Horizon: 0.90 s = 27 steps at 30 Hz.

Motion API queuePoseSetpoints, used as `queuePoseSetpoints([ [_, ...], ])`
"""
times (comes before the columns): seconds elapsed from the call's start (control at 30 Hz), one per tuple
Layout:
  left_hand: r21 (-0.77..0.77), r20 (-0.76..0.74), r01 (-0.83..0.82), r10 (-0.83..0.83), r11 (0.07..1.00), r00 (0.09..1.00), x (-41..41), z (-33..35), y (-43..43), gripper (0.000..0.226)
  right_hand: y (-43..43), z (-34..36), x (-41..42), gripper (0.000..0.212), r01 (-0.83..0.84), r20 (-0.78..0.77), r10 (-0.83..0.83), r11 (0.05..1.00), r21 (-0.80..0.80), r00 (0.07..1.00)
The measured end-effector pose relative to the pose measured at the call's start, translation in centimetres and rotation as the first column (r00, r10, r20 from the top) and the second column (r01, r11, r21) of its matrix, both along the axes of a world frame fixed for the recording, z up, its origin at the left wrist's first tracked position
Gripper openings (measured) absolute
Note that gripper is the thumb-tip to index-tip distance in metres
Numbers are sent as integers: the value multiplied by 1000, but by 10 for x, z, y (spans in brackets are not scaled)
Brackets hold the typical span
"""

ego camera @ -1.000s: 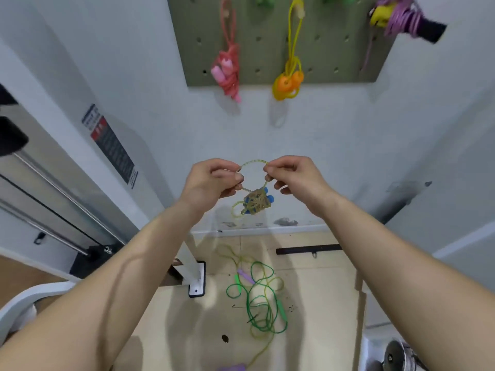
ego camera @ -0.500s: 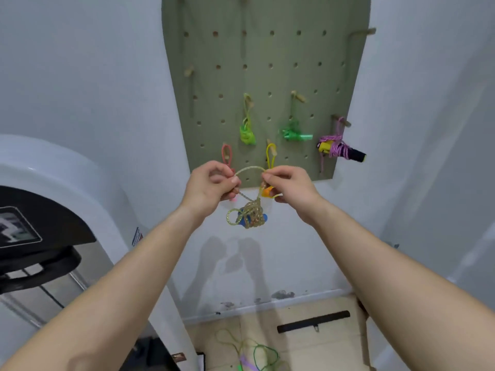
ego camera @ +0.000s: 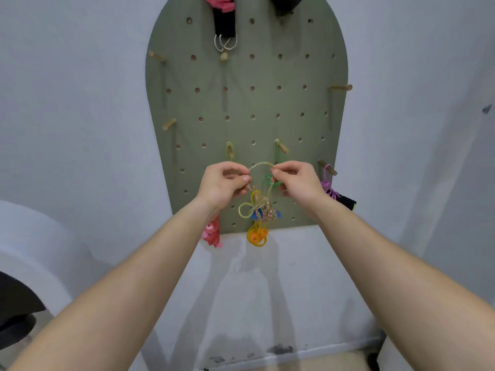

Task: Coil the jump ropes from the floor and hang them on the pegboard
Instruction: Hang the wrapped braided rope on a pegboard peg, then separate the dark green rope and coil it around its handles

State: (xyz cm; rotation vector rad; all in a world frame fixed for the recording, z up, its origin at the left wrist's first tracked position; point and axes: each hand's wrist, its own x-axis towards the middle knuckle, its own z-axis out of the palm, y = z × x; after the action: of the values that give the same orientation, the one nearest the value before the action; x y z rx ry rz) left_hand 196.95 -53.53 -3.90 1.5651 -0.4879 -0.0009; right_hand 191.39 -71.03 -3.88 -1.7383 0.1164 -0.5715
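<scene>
The left hand [ego camera: 223,184] and right hand [ego camera: 297,183] are raising the coiled rope [ego camera: 263,210] up against the pegboard [ego camera: 294,103], reaching its lower pegs, while the view is tilting upward.

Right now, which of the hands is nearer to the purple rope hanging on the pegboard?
Right. The right hand is just left of the purple rope, close beside it; the left hand is farther left, across the speckled rope loop that both hands pinch.

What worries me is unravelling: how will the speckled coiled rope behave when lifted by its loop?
Probably floppy: the coiled rope hangs limp below its loop, pinched between left hand and right hand. Likely light: mere pinches carry it. Its wrapped middle looks snug, so it may hold.
</scene>
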Motion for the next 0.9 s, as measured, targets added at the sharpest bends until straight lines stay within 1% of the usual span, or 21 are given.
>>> queuePoseSetpoints([
  [0.2,-18,-17,-8,7,1000,1000,21,22,-82,13,-78,19,24,8,37,24,-37,999,1,999],
  [0.33,-38,8,17,-17,999,1000,33,50,-138,15,-130,39,40,7,62,49,-63,998,12,997],
  [0.5,-45,114,44,-39,998,993,55,94,-202,19,-191,79,57,9,109,115,-111,994,19,987],
  [0.67,-57,236,2,12,998,972,79,135,-259,24,-239,121,84,10,187,209,-200,979,81,957],
  [0.77,-30,297,-69,75,997,952,93,150,-288,25,-260,134,107,11,258,217,-277,960,112,936],
  [0.83,30,368,-191,167,981,915,104,153,-304,27,-271,136,122,11,269,194,-291,954,132,937],
  [0.9,80,438,-320,255,944,862,115,153,-316,27,-278,135,135,9,255,160,-277,956,142,947],
])
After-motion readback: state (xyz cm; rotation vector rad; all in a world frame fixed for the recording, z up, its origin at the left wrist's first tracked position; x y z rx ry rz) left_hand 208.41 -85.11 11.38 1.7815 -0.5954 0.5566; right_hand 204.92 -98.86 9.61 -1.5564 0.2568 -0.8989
